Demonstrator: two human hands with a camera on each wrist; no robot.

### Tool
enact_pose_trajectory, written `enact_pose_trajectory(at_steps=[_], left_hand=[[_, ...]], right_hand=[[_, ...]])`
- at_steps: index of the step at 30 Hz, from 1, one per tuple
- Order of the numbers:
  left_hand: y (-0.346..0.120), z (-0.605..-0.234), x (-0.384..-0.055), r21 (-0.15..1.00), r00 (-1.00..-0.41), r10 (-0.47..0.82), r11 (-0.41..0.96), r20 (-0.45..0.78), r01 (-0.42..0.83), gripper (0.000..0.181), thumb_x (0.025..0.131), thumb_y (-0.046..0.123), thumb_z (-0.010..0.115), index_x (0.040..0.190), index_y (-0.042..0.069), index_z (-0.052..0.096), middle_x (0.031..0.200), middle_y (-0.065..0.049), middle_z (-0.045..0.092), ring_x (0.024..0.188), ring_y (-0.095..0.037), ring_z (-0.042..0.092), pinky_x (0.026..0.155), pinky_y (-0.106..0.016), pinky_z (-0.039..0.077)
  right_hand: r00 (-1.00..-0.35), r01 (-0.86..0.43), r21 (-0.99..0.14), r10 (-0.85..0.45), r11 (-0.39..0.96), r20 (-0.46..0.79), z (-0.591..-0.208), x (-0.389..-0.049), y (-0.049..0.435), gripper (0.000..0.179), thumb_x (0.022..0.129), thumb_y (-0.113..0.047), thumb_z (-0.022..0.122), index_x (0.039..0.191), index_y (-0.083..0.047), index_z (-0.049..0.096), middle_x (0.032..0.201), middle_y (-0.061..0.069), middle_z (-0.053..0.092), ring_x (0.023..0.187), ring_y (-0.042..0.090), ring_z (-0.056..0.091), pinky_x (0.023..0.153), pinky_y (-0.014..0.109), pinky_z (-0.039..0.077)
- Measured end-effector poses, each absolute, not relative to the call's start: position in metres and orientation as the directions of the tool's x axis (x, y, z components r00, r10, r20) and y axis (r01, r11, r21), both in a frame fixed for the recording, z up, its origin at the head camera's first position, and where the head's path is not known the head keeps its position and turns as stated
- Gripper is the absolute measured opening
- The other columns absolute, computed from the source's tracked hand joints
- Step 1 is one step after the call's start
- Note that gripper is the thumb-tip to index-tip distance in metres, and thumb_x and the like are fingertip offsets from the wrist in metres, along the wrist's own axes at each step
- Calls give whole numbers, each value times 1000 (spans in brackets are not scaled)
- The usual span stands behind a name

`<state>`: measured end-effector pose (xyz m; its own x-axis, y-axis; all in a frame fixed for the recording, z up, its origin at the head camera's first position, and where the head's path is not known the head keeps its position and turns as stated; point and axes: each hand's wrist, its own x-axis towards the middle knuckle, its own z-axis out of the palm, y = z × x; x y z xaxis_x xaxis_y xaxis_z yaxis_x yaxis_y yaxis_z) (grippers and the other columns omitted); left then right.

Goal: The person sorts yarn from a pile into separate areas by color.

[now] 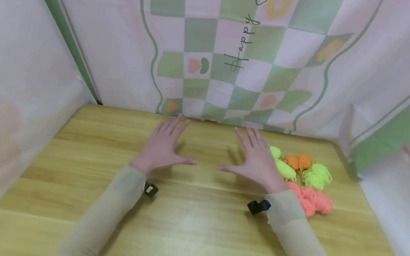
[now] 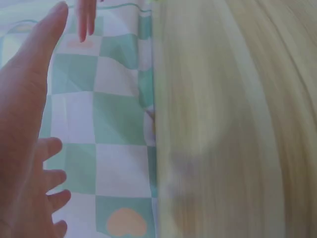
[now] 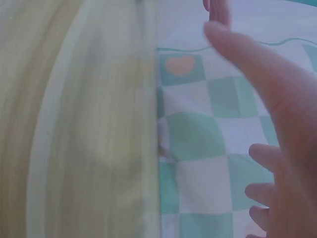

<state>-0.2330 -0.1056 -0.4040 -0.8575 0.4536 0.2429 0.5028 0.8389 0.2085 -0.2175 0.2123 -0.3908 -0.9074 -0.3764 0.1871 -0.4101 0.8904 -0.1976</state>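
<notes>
The coral yarn bundle lies on the wooden tabletop, partly hidden behind the right wrist. Just beyond it sit a neon-yellow yarn bundle, an orange yarn bundle and, beyond and to its left, a slim yellow-green yarn bundle. Left of the coral bundle, the right hand is spread wide, thumb well apart from the fingers, gripping nothing; whether its wrist brushes the yarn cannot be told. Farther left of the bundle, the left hand mirrors it, spread and holding nothing.
</notes>
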Motion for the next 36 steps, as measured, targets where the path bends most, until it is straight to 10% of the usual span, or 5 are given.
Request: enact_pose_trajectory(at_steps=[9,20,26,32,36], left_hand=[[-84,-400,-237,376,-805,465,717,369,587,123,70,74,80,162,12,26,165,-11,25,149,-33,25,121,-48,20],[-44,-412,-231,617,-830,458,564,319,549,111,75,55,87,160,14,30,164,-5,29,149,-25,26,121,-45,21],[-19,-415,-222,670,-820,494,509,287,541,105,78,54,86,159,13,33,162,-7,33,148,-22,27,121,-38,20],[11,-418,-220,713,-814,508,457,280,531,102,78,55,85,158,16,35,161,-2,36,147,-18,31,120,-37,23],[31,-412,-224,739,-808,525,426,268,522,102,77,57,85,159,19,35,160,-1,38,146,-18,33,119,-40,26]], right_hand=[[-906,-408,-364,-322,837,276,-382,-209,237,109,75,-49,90,160,-14,32,165,15,23,148,41,25,110,66,33],[-942,-308,-458,-200,834,269,-373,-188,273,79,85,-32,85,150,-7,48,153,18,46,133,46,46,102,63,43],[-958,-232,-492,-109,839,266,-371,-178,303,74,87,-38,83,148,-8,53,144,21,54,69,34,57,77,51,47],[-961,-217,-503,-94,837,259,-374,-173,324,72,87,-37,83,144,-2,55,138,27,57,119,49,55,92,67,45],[-966,-218,-528,-102,821,239,-379,-171,332,68,89,-34,82,141,2,56,132,29,60,113,48,58,87,65,48]])
